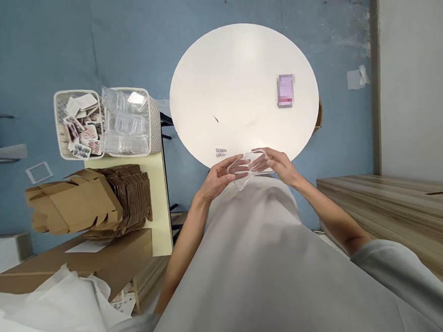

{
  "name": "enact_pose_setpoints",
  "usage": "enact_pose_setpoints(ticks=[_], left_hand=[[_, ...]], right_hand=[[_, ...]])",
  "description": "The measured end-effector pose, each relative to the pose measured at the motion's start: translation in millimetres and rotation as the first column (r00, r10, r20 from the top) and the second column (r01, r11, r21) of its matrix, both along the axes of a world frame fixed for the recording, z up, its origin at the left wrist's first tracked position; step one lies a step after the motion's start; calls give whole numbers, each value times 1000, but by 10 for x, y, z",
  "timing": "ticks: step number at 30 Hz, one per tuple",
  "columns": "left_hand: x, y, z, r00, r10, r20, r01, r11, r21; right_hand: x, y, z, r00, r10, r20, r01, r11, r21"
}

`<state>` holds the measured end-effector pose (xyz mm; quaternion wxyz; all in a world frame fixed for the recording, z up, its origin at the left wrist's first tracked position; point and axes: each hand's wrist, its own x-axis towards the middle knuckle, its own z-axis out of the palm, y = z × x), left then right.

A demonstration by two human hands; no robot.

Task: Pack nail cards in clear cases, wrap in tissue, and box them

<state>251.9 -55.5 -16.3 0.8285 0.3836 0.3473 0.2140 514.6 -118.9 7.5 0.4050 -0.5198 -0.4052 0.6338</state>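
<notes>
A clear plastic case (241, 181), hinged and unfolded into two halves, is held between my hands over the near edge of the round white table (238, 74). My left hand (219, 179) grips the left half, its fingers showing through the plastic. Around the right half, my right hand (280, 163) is closed, its fingers behind the clear wall. Just beyond my left hand, a small card of nail tips (221, 152) lies on the table. A blurred purple box (286, 90) rests farther off at the right.
To the left, one white basket (59, 132) holds nail cards and another basket (155, 125) holds clear plastic cases. Stacked flattened cardboard boxes (95, 200) lie on a pale yellow stand (159, 205). A wood-grain surface (394, 204) borders the right.
</notes>
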Motion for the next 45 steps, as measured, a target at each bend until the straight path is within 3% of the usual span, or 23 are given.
enact_pose_setpoints(ticks=[3, 7, 11, 13, 16, 19, 22, 25, 27, 31, 34, 37, 39, 42, 45], left_hand=[[6, -44, -46, 999, 36, 12, -35, 997, -70], [59, -40, -123, 987, 151, -64, -153, 987, -38], [104, -35, -260, 977, 192, -91, -199, 977, -80], [141, -65, -338, 973, 212, -87, -221, 968, -118], [196, -115, -474, 970, 218, -108, -231, 964, -129], [162, -55, -707, 944, 198, -263, -216, 975, -42], [24, 181, -1094, 795, 239, -557, -216, 970, 107], [-53, 481, -1525, 520, 241, -819, -227, 964, 139], [9, 621, -1745, 370, 197, -908, -172, 975, 141], [301, 655, -1922, 154, 208, -966, -22, 978, 207], [443, 566, -1914, 81, 231, -969, 11, 972, 233], [433, 507, -1882, 90, 268, -959, 20, 962, 271], [376, 505, -1842, 161, 255, -954, -7, 966, 257], [283, 526, -1682, 388, 203, -899, -162, 975, 151], [232, 506, -1341, 633, 279, -722, -347, 936, 58]], right_hand=[[31, 38, -49, 992, -74, -107, 60, 990, -130], [-125, 123, -236, 974, -207, -86, 187, 962, -199], [-338, 231, -521, 929, -369, -21, 339, 872, -354], [-406, 272, -640, 931, -363, -28, 320, 855, -408], [-430, 283, -743, 961, -251, -119, 182, 892, -413], [-350, 255, -793, 962, -246, -116, 180, 896, -407], [-189, 230, -828, 950, -310, -22, 277, 877, -392], [-20, 210, -822, 928, -371, 34, 356, 858, -371], [65, 194, -782, 918, -393, 56, 386, 850, -358], [160, 148, -661, 905, -413, 100, 422, 844, -331], [189, 106, -604, 889, -444, 114, 457, 834, -309], [198, 72, -604, 880, -460, 117, 474, 830, -294], [194, 64, -639, 881, -461, 111, 472, 833, -290], [175, 83, -736, 890, -444, 104, 455, 842, -289], [127, 137, -848, 901, -418, 116, 434, 858, -274]])
